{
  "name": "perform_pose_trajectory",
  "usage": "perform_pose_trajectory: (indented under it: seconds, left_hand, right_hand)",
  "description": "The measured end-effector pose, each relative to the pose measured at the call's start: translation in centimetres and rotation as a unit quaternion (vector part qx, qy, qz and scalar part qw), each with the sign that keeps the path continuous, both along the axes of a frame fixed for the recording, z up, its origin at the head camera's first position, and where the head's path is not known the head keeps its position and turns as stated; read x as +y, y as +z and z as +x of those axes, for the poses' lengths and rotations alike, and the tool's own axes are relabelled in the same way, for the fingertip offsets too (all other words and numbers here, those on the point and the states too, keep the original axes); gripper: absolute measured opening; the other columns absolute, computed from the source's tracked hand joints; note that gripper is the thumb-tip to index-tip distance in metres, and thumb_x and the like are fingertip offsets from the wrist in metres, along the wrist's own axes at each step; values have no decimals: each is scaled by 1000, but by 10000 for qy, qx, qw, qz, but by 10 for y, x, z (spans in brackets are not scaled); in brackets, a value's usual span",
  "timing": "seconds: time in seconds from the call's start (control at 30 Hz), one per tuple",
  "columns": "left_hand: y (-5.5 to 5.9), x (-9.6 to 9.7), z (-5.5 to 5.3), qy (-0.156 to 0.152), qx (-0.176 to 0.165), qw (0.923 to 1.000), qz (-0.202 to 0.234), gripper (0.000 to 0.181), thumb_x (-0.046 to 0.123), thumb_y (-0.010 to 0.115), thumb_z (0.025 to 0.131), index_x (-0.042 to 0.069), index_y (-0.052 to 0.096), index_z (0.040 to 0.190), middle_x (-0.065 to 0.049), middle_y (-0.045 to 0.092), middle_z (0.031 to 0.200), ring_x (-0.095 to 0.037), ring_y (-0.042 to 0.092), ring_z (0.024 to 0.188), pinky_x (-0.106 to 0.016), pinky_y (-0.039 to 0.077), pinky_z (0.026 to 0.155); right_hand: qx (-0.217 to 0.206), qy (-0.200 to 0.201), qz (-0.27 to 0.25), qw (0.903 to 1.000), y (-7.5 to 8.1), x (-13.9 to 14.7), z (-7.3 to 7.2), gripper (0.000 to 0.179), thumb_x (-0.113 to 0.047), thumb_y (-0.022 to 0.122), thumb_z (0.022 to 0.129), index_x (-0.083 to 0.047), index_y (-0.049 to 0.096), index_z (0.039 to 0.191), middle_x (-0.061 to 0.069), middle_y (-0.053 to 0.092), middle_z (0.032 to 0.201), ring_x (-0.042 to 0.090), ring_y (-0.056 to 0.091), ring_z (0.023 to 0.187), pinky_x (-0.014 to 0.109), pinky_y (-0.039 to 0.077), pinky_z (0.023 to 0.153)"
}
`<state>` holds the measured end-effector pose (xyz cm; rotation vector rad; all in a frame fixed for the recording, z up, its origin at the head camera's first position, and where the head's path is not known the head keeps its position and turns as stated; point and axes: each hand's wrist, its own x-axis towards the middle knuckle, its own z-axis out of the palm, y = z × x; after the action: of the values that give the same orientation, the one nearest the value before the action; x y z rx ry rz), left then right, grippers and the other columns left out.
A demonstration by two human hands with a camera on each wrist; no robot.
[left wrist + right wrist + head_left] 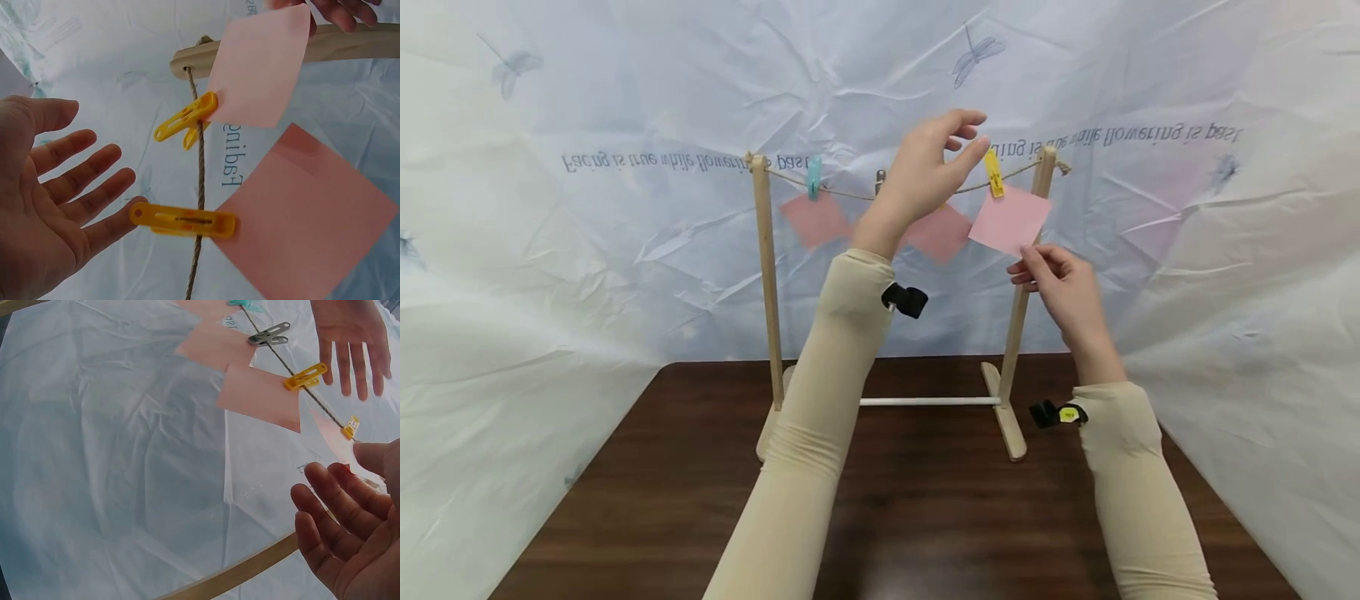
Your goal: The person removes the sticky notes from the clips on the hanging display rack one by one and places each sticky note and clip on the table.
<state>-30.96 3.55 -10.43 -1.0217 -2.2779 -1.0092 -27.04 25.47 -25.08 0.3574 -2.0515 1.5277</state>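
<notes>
My right hand pinches the lower corner of a square pink paper at the right end of a twine line. A yellow clothespin grips that paper's upper corner on the twine. My left hand is raised just left of this clothespin, holding nothing, its fingers spread in the left wrist view. Its little finger appears close to a second yellow clothespin, which bears another pink paper; whether they touch I cannot tell.
A grey clip and a teal clothespin hold more pink papers farther left. Wooden posts carry the twine, joined low down by a white rod. The frame stands on a dark table before a printed sheet.
</notes>
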Motion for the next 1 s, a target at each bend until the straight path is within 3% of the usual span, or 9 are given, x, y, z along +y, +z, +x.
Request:
perform_pose_trajectory:
  seconds: [0.2, 0.5, 0.73, 1.0]
  left_hand:
    - [0, 11, -10, 249, -407, 9988, -76, 44, 38, 52, 106, 21, 52, 146, 0, 59, 138, -15, 53, 127, -23, 43, 100]
    - [-3, 25, -21, 582, -612, 9934, -779, 50, 44, 47, 106, 22, 47, 151, 2, 56, 144, -12, 48, 134, -25, 41, 106]
    - [-7, 33, -22, 430, -524, 9929, -975, 51, 43, 48, 106, 21, 45, 153, 0, 58, 141, -16, 54, 130, -27, 46, 102]
    - [-9, 33, -23, 250, -432, 9947, -896, 48, 37, 53, 105, 16, 52, 148, 0, 59, 140, -16, 59, 119, -25, 48, 95]
  right_hand:
    - [-178, 22, -24, 9998, -3, -5, -3, 37, -31, 64, 101, 3, 67, 114, -8, 72, 86, 8, 69, 78, 22, 56, 71]
    - [-304, 84, 267, 9991, -3, -3, -5, 37, -31, 61, 103, 5, 67, 113, -5, 73, 85, 10, 69, 77, 24, 56, 71]
    - [-271, 48, 256, 9993, -5, 1, -6, 37, -31, 62, 102, 3, 69, 112, -2, 74, 85, 11, 70, 75, 26, 56, 71]
    - [-265, 64, 319, 9991, -8, 6, -9, 36, -32, 62, 102, 3, 69, 111, 0, 74, 86, 10, 70, 75, 25, 55, 71]
